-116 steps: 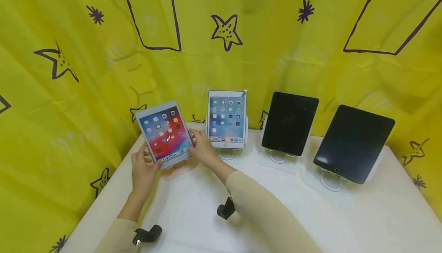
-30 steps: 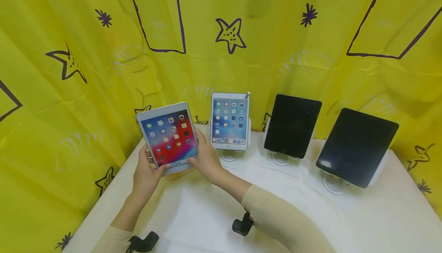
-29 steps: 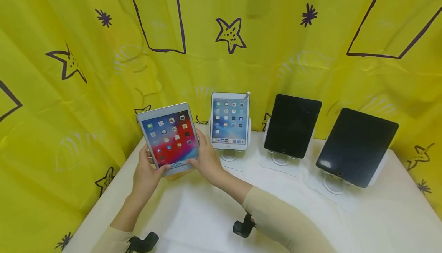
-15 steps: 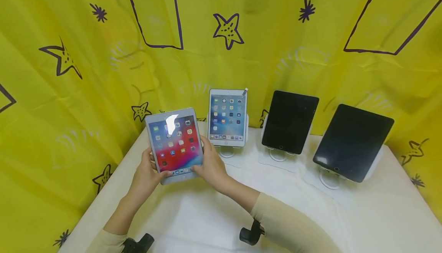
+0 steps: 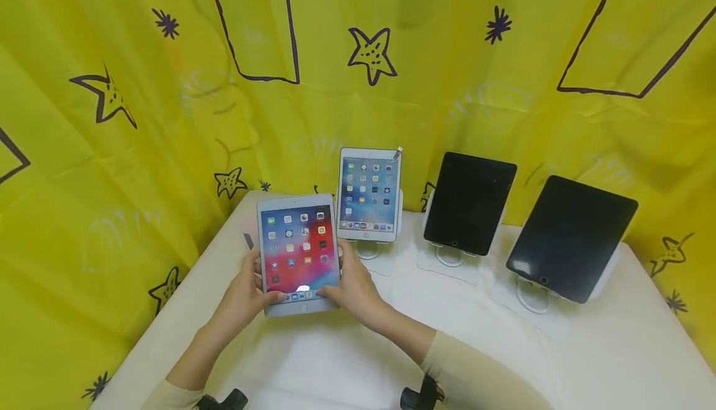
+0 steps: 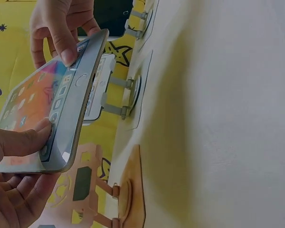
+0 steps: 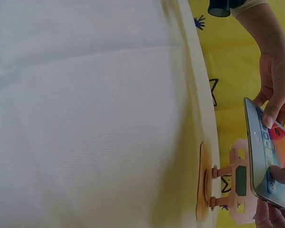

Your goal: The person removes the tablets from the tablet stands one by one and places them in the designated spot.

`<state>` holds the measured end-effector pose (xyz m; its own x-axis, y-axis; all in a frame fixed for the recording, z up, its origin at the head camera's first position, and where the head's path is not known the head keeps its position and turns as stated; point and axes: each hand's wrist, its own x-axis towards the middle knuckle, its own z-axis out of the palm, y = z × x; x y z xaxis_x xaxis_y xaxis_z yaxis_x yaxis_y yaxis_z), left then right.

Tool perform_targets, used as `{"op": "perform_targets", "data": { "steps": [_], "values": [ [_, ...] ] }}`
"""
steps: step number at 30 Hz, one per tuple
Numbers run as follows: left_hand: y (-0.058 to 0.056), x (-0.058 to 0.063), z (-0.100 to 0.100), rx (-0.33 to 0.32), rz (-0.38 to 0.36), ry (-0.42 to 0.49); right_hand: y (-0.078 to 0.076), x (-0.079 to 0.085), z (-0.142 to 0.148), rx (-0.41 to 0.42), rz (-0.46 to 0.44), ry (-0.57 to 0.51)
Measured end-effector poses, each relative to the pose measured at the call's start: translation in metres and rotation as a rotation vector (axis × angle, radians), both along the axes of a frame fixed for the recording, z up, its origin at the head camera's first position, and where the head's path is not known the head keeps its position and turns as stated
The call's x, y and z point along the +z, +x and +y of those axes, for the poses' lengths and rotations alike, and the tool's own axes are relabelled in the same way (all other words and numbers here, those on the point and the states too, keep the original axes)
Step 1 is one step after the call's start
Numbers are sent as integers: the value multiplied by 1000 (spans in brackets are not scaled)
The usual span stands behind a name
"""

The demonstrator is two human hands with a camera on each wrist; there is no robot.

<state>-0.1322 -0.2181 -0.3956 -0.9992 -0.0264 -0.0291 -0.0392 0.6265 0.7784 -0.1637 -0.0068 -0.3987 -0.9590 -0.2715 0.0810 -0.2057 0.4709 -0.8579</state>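
A white-framed tablet [image 5: 302, 245], its screen lit with red and blue wallpaper and app icons, is held up in both hands. My left hand [image 5: 242, 295] grips its lower left edge, thumb on the front and fingers behind. At the lower right edge my right hand [image 5: 358, 286] grips it the same way, the right thumb [image 6: 64, 45] lying near the dock icons. Behind the tablet stands a pink tablet stand [image 6: 85, 183], apart from it and bearing nothing; the head view mostly hides this stand.
Right of the held tablet, another lit white tablet [image 5: 369, 195] and two dark-screened tablets, one black [image 5: 470, 205] and one larger [image 5: 572, 239], rest on stands. A white cloth covers the table [image 5: 335, 360]. A yellow patterned curtain [image 5: 313, 105] hangs behind.
Both hands have brought the tablet away from the pink stand, toward me and rightward. Its tilt in the head view has lessened. The other tablets stay in place.
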Motion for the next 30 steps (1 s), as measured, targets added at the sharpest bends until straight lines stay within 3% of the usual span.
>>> {"op": "perform_targets", "data": {
  "steps": [6, 15, 19, 24, 30],
  "values": [
    [4, -4, 6, -20, -40, 21, 6, -4, 9, 6, -18, -20],
    [8, -9, 7, -85, -83, 30, 16, -16, 23, 32, -118, -5],
    [8, -12, 7, -117, -110, 36, 19, -21, 28, 45, -185, -53],
    [8, -18, 6, -197, -122, 61, 24, -28, 36, 68, -251, -130],
    [8, -26, 7, -314, -102, 72, 28, -34, 46, 83, -302, -119]
  ]
}}
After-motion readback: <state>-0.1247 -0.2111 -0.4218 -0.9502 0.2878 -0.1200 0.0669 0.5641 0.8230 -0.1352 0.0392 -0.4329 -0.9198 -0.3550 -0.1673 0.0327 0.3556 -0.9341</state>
